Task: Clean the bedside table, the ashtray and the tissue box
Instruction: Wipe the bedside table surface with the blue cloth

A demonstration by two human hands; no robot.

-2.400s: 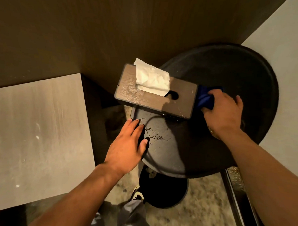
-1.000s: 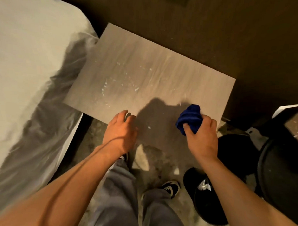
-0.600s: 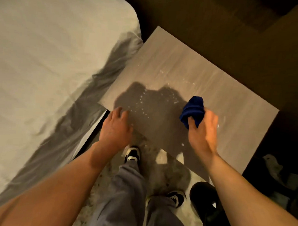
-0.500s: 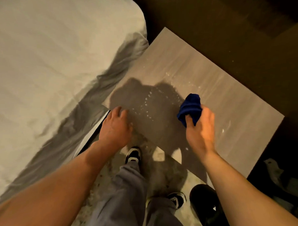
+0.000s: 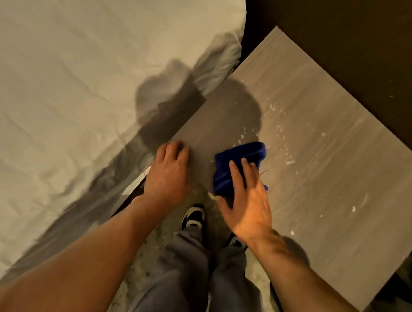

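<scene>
The bedside table (image 5: 321, 174) has a grey wood-grain top speckled with small white crumbs. My right hand (image 5: 248, 199) presses a folded blue cloth (image 5: 237, 161) flat onto the table near its front left corner. My left hand (image 5: 169, 175) rests on that same corner's edge, fingers curled over it, holding nothing else. The ashtray and the tissue box are out of view.
A bed (image 5: 74, 93) with a pale sheet lies close along the table's left side. A dark wooden wall (image 5: 356, 32) runs behind the table. My legs and shoes (image 5: 194, 216) stand on a speckled floor below the table's front edge.
I turned from the round black table with the tissue box to the bedside table. In the last half second my right hand lowered the blue cloth flat onto the top.
</scene>
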